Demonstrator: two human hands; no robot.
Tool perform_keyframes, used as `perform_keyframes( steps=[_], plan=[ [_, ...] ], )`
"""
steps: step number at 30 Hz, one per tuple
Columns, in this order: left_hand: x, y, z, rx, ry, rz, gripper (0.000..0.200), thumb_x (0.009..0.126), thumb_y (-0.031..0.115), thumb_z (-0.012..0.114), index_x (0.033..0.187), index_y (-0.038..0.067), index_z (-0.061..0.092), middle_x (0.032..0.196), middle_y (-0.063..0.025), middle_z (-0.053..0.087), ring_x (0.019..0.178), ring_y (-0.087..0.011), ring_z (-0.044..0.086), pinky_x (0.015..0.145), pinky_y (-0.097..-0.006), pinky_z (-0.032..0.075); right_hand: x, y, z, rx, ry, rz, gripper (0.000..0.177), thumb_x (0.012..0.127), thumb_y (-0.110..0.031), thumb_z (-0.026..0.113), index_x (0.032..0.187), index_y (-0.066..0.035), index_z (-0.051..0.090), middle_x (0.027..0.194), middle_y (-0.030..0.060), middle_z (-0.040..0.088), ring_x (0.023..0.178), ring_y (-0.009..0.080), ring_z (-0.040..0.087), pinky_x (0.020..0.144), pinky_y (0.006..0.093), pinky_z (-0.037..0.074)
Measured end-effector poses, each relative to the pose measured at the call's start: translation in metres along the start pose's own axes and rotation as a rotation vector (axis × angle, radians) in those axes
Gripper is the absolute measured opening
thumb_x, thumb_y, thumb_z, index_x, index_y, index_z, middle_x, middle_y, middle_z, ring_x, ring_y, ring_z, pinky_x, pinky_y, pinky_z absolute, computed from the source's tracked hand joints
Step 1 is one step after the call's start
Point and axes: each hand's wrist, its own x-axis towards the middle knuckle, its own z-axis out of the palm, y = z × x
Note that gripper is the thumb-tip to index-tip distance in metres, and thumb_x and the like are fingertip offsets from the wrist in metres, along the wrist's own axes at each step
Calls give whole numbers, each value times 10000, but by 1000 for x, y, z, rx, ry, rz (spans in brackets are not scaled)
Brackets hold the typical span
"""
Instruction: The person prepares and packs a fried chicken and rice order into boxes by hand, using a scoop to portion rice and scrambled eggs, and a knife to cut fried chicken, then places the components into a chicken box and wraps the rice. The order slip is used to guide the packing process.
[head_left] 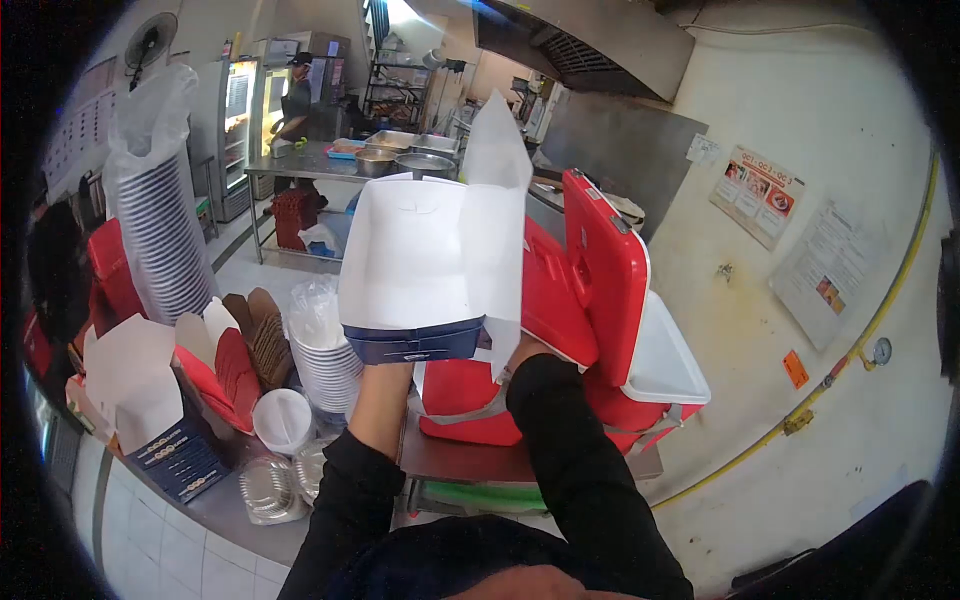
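Held up in front of me is an open paper box [405,250], white inside and dark blue on its near side, with its lid flap [497,220] standing up at the right. My left hand [383,385] reaches beneath the box at its left; the fingers are hidden behind it. At the right, my right hand [530,352] is by the lower corner of the flap, its fingers mostly hidden too. Behind and below the box is a red cooler [470,395], and right of it another red cooler [630,415] has its red lid [610,270] raised.
Stacked blue boxes [180,450], red cartons [220,375], white bowls [330,370] and clear lids [270,490] stand on the left counter, beside a tall wrapped bowl stack [165,230]. A person [295,110] stands beyond a steel table [320,162]. A wall with a yellow pipe [870,330] is right.
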Motion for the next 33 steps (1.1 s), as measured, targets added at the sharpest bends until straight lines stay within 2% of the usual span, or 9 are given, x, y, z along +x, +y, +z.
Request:
perform_keyframes(
  steps=[5,16,23,33],
  plan=[
    [-37,13,-15,56,-14,-16,307,801,279,436,983,32,439,890,-72,495,790,-163,499,654,-299,442,10,3,-10,163,18,102,310,771,-116,459,1064,-13,466,1069,201,484,968,318,498,817,368,422],
    [61,-2,43,-39,-34,170,265,808,254,436,949,30,451,857,-62,499,755,-150,501,628,-284,443,21,10,-16,735,74,393,306,780,-134,451,1062,-16,473,1058,196,496,956,312,508,815,383,422],
    [71,-10,50,-52,-33,203,240,813,238,435,928,28,458,836,-56,501,733,-142,502,612,-274,444,20,14,-18,1163,134,564,304,786,-146,447,1061,-19,478,1051,193,503,949,308,514,814,393,422],
    [71,-16,53,-46,-43,248,207,819,215,435,897,26,469,805,-47,504,701,-131,504,588,-261,445,33,27,-21,1557,216,703,303,794,-163,440,1059,-22,484,1041,189,514,938,302,522,812,407,421]
  ],
)
